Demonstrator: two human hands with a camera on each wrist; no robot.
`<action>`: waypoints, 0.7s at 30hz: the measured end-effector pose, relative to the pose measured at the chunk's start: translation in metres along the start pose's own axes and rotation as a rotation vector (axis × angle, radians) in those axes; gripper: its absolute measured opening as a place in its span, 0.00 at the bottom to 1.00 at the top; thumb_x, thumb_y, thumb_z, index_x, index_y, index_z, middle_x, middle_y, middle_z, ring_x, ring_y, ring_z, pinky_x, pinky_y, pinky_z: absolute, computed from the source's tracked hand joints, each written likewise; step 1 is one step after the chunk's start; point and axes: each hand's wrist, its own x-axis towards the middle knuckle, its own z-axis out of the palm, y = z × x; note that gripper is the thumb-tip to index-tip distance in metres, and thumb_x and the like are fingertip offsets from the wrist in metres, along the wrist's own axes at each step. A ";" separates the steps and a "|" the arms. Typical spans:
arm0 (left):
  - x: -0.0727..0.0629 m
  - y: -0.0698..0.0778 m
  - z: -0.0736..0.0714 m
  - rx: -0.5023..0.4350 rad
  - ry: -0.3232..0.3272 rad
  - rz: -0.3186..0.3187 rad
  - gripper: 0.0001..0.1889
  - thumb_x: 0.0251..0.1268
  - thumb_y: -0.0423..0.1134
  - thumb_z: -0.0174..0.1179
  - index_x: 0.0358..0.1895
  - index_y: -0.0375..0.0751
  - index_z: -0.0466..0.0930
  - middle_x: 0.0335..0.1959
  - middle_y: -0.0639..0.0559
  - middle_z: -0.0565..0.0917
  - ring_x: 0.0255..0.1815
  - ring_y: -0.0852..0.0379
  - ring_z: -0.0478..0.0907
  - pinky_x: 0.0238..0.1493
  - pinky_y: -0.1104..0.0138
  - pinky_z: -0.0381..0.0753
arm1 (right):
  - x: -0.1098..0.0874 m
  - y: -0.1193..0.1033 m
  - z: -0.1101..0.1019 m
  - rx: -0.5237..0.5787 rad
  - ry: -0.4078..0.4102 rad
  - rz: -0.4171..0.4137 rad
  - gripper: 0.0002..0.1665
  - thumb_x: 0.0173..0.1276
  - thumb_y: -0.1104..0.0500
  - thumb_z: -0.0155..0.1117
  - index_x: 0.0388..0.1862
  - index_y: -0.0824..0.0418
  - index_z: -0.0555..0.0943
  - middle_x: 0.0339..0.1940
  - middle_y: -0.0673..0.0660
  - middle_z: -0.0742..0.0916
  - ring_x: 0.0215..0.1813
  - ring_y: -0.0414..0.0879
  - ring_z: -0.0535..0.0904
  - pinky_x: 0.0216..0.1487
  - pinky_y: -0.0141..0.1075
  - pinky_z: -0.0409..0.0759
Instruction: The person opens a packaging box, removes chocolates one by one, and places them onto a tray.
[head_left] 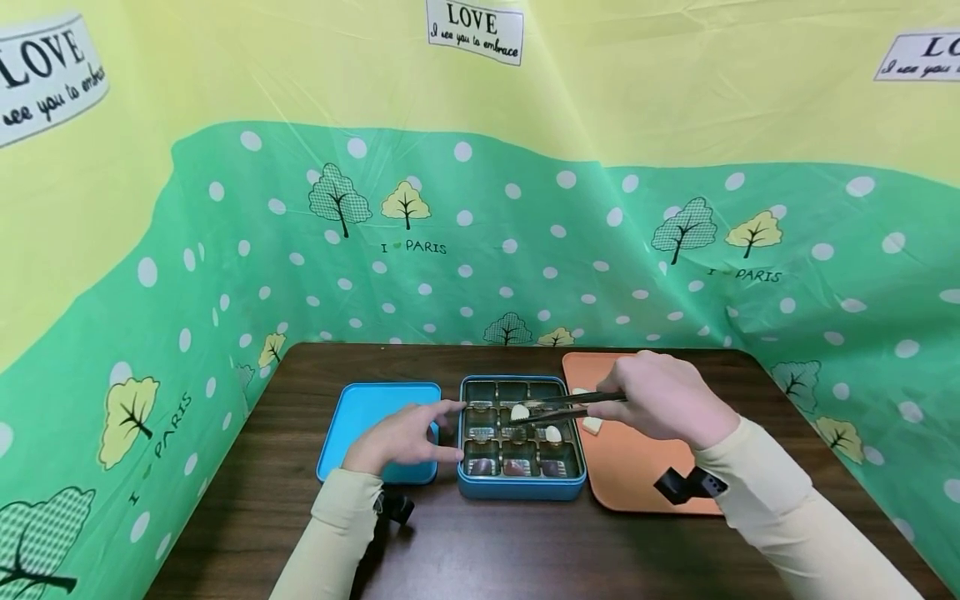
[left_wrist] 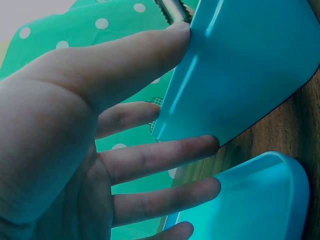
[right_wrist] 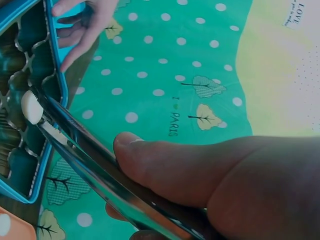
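A blue box [head_left: 521, 489] with a grid of dark compartments stands mid-table. My left hand [head_left: 401, 435] touches its left side with thumb and fingertips, the fingers mostly straight. In the left wrist view the thumb [left_wrist: 140, 57] meets the box's rim. My right hand [head_left: 663, 396] holds metal tongs [right_wrist: 95, 145] over the box from the right. A small white piece [right_wrist: 32, 107] is between the tong tips, above the compartments. Another white piece [head_left: 553, 433] lies in a compartment at the right side of the box.
A shallow blue lid [head_left: 348, 425] lies left of the box, partly under the left hand. An orange board [head_left: 645, 475] lies to the right, with white pieces [head_left: 592, 425] near its left edge. A patterned green and yellow cloth [head_left: 495, 208] hangs behind the dark wooden table [head_left: 465, 550].
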 end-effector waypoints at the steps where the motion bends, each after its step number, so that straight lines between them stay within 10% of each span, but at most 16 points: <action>1: 0.000 0.000 0.000 0.000 0.000 0.000 0.42 0.65 0.55 0.74 0.80 0.51 0.68 0.59 0.44 0.83 0.59 0.44 0.80 0.56 0.46 0.81 | -0.001 0.001 -0.002 0.003 0.000 0.002 0.24 0.68 0.44 0.75 0.13 0.39 0.77 0.14 0.39 0.72 0.19 0.38 0.66 0.18 0.36 0.62; 11: 0.000 0.000 0.000 0.000 0.006 -0.009 0.41 0.64 0.55 0.74 0.79 0.53 0.68 0.59 0.45 0.83 0.60 0.44 0.80 0.56 0.46 0.81 | -0.016 0.016 -0.014 0.004 0.009 0.057 0.33 0.70 0.45 0.73 0.11 0.45 0.64 0.13 0.40 0.64 0.17 0.38 0.64 0.19 0.35 0.58; 21: -0.001 0.001 0.000 0.003 0.008 -0.018 0.42 0.64 0.55 0.74 0.79 0.53 0.68 0.58 0.45 0.84 0.58 0.45 0.80 0.55 0.47 0.81 | -0.034 0.044 -0.019 0.015 -0.008 0.136 0.08 0.69 0.42 0.74 0.30 0.39 0.90 0.19 0.39 0.78 0.22 0.39 0.70 0.20 0.39 0.67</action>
